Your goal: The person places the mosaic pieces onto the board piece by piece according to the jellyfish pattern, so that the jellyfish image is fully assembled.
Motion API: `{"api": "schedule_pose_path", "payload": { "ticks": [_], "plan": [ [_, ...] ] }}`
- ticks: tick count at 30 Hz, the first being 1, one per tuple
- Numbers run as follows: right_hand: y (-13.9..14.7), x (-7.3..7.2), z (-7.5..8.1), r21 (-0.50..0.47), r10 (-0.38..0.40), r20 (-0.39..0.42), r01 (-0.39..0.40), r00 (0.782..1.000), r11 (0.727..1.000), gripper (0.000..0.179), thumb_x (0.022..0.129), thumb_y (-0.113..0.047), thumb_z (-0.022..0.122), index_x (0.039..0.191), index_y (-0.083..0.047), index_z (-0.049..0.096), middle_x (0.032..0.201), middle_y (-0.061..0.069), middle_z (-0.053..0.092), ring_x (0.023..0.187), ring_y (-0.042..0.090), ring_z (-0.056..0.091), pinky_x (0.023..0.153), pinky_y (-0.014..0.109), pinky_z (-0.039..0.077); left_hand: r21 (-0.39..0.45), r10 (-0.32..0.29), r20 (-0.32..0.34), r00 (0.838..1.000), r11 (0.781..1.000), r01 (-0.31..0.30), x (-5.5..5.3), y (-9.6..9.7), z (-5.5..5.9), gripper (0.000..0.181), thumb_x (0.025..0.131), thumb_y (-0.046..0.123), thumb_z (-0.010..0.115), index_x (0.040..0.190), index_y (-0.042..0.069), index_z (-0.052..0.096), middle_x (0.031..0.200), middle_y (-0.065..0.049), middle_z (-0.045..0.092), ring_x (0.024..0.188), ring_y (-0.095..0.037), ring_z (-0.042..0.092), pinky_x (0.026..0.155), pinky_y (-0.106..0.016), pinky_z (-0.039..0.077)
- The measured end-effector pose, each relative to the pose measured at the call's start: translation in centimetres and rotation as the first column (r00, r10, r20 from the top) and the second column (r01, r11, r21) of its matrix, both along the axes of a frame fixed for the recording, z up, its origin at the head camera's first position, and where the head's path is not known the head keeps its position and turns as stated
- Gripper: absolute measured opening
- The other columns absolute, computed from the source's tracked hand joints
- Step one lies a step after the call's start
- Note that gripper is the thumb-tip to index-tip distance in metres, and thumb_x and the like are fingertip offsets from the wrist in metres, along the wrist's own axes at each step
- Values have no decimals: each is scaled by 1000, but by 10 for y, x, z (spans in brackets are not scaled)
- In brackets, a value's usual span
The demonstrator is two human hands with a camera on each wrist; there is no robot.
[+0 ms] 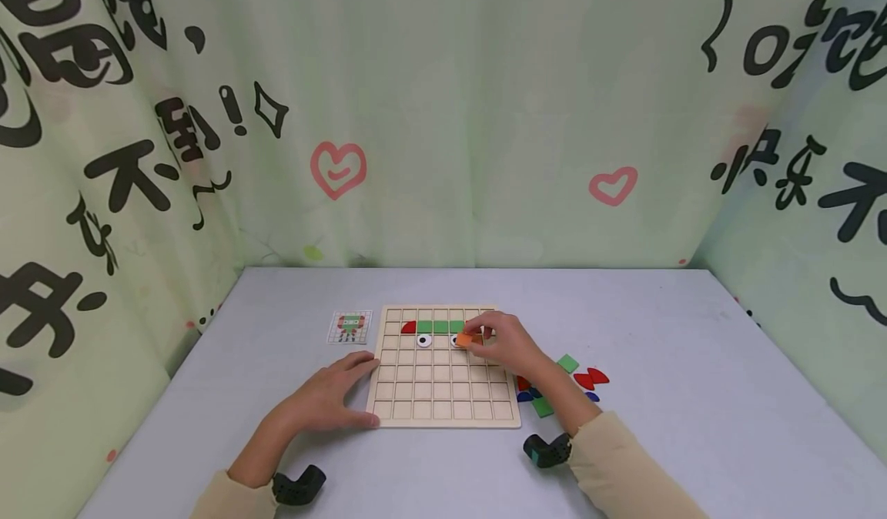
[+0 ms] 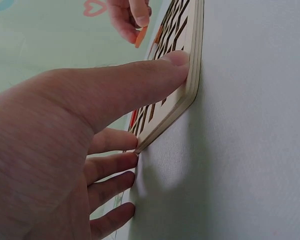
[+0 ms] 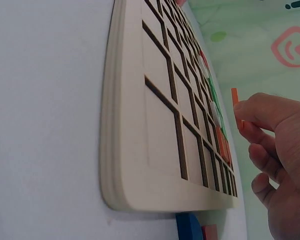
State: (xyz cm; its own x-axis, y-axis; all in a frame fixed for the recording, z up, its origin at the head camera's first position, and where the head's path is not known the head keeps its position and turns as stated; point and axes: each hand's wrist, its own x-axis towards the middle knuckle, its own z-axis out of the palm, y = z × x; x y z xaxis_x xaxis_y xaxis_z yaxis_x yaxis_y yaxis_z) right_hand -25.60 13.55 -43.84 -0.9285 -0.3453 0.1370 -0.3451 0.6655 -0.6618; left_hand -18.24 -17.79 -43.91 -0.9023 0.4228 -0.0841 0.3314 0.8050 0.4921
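Observation:
A wooden grid board [image 1: 443, 424] lies on the table. Along its upper part sit a red rounded piece [image 1: 409, 327], a row of green squares [image 1: 433, 326] and a white eye piece [image 1: 424, 341]. My right hand [image 1: 509, 342] pinches an orange tile [image 3: 235, 102] between thumb and forefinger, above the second eye in the head view. Another orange piece [image 3: 223, 145] is set in the grid by that hand. My left hand [image 1: 326, 396] touches the board's left side, its thumb on the near corner and its extended fingers along the edge.
Left of the board lies a small picture card [image 1: 349, 327] with a figure on a grid. Loose pieces lie to the board's right, among them a green square [image 1: 567, 363], red pieces [image 1: 591, 378] and a blue one [image 1: 592, 396]. A printed curtain [image 1: 471, 118] surrounds the table.

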Motion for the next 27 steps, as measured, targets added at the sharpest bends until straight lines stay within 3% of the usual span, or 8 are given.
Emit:
{"api": "schedule_pose_path", "payload": {
  "ticks": [8, 19, 27],
  "plan": [
    [-11, -2, 0, 1, 58, -44, -58, 997, 998, 22, 82, -11, 74, 105, -12, 73, 103, 1, 70, 83, 15, 53, 71, 24, 47, -4, -7, -6, 1000, 1000, 7, 0, 0, 0, 87, 73, 48, 80, 143, 10, 46, 152, -8, 39, 138, -33, 39, 109, -57, 36],
    [-25, -5, -3, -1, 101, -57, -101, 993, 995, 21, 83, -12, 74, 104, -13, 72, 96, 1, 69, 65, 12, 47, 58, 21, 40, 5, -18, -14, 1000, 1000, 18, 2, -1, 0, 87, 73, 47, 80, 144, 9, 46, 151, -8, 39, 137, -34, 41, 109, -57, 34],
    [-36, -7, -4, -20, 84, -24, -84, 996, 996, 19, 83, -13, 73, 102, -14, 73, 97, -2, 69, 77, 15, 52, 64, 22, 44, -7, -12, 2, 1000, 1000, 12, 0, 0, 0, 87, 74, 48, 79, 145, 11, 45, 153, -8, 37, 140, -33, 38, 110, -58, 34]
  ]
}}
